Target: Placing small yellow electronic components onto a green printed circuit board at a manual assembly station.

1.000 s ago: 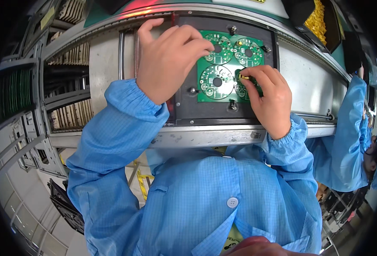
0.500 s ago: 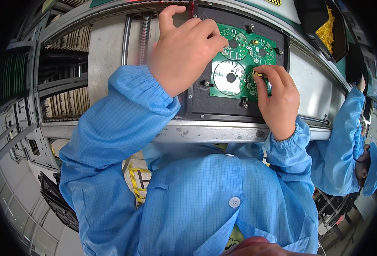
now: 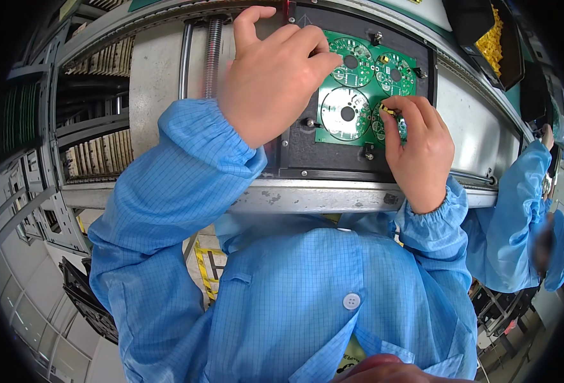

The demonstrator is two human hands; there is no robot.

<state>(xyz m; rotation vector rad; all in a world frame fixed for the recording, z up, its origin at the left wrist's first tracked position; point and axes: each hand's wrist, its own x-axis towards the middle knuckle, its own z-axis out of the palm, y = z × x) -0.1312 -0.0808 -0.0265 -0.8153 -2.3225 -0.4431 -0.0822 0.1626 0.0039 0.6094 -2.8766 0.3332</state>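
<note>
A green circuit board (image 3: 323,136) with round sections lies in a black tray fixture (image 3: 333,156). My right hand (image 3: 421,150) pinches a small yellow-and-black electronic component (image 3: 387,110) between thumb and forefinger, over the board's near-right round section. A similar yellow component (image 3: 384,59) sits on the far-right section. My left hand (image 3: 275,80) rests at the board's far-left side, its thumb tip at the far-left round section and one finger raised. Those left fingers are curled together; what lies between them, if anything, is hidden.
Metal rails (image 3: 307,196) frame the fixture, with a threaded rod (image 3: 213,60) to the left. Small black clamps (image 3: 420,73) stand around the board. A black bin (image 3: 509,64) of yellow parts is at the far right. Beside me on the right, a co-worker's blue sleeve (image 3: 512,210) shows.
The fixture and board have shifted very slightly right in view. Both hands keep nearly the same pose, the right still pinching the component. The co-worker's arm and head have moved a little.
</note>
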